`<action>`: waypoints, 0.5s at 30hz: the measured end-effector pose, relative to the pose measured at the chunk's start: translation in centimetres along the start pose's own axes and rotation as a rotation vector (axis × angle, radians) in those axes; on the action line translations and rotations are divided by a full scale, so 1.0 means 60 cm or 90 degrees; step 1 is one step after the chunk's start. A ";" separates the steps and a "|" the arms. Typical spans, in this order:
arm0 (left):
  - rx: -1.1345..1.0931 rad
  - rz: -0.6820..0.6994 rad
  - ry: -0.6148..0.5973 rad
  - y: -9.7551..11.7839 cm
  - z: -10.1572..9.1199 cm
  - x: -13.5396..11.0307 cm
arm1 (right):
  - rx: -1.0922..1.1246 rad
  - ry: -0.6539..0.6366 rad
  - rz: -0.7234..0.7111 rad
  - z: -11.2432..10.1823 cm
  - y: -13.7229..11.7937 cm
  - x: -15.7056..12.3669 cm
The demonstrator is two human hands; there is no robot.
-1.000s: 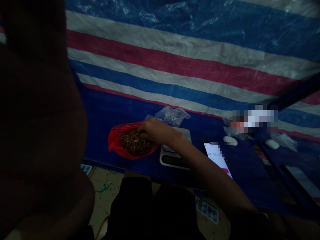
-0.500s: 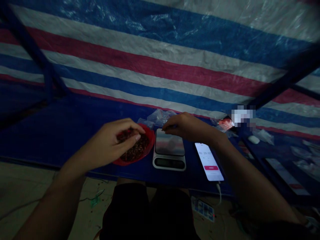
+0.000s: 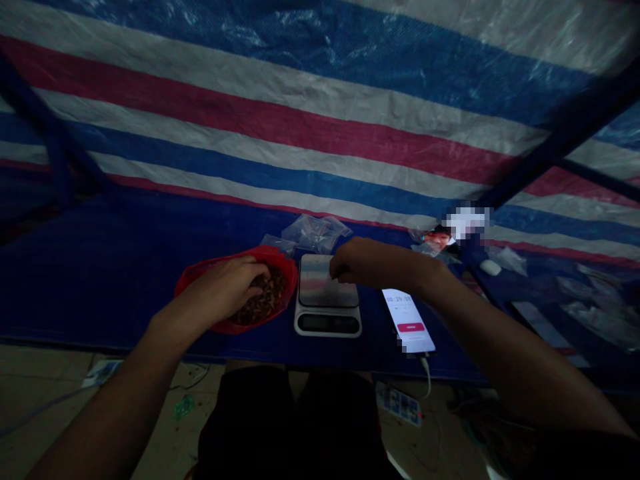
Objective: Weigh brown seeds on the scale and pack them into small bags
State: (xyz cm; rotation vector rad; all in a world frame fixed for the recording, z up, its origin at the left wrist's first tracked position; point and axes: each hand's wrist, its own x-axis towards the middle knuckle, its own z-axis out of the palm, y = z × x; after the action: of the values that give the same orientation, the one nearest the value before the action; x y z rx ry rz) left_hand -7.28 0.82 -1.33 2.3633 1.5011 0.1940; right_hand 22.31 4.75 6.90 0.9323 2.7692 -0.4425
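My left hand (image 3: 225, 287) reaches into a red plastic bag (image 3: 193, 272) full of small brown pieces (image 3: 265, 303), too dim to name. Its thumb and forefinger are apart, touching the pieces; the tips of the other fingers are hidden. A kitchen scale (image 3: 327, 325) with a shiny, reflective top plate lies just right of the bag. Over the plate's right edge, my right hand (image 3: 357, 260) is closed with its fingertips pinched downward. Whatever the pinch holds cannot be made out.
Clear plastic bags (image 3: 315, 233) lie behind the scale. A lit phone (image 3: 410, 323) with a timer and cable is to the right. Farther right are a white mouse-like object (image 3: 490, 267), another dark-lit phone (image 3: 545, 327) and more plastic bags (image 3: 600, 313). Striped sheeting (image 3: 300, 133) hangs behind.
My left hand has lowered into the brown pieces in the red bag. My right hand has come lower over the scale plate, its fingers still pinched. The view has shifted slightly.
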 end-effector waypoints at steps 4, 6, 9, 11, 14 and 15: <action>-0.028 0.004 -0.005 0.009 -0.014 0.000 | 0.010 0.001 0.006 0.002 -0.001 0.005; -0.029 -0.002 -0.001 0.012 -0.020 -0.002 | 0.014 0.004 0.006 0.003 -0.002 0.006; -0.036 -0.020 -0.005 0.011 -0.025 -0.005 | 0.015 0.014 0.000 0.002 -0.002 0.008; -0.045 -0.022 -0.004 0.007 -0.026 -0.005 | 0.021 0.018 -0.003 0.001 -0.002 0.010; -0.056 0.003 0.023 0.002 -0.026 -0.004 | 0.030 0.010 -0.006 -0.001 0.001 0.010; -0.064 0.010 0.037 0.002 -0.027 -0.003 | 0.030 0.011 -0.008 -0.002 0.002 0.009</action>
State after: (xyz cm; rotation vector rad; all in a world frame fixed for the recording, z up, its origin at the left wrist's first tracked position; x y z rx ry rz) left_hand -7.74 0.92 0.26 2.3099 1.4629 0.3356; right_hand 21.95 5.19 6.86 0.9344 2.7924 -0.5063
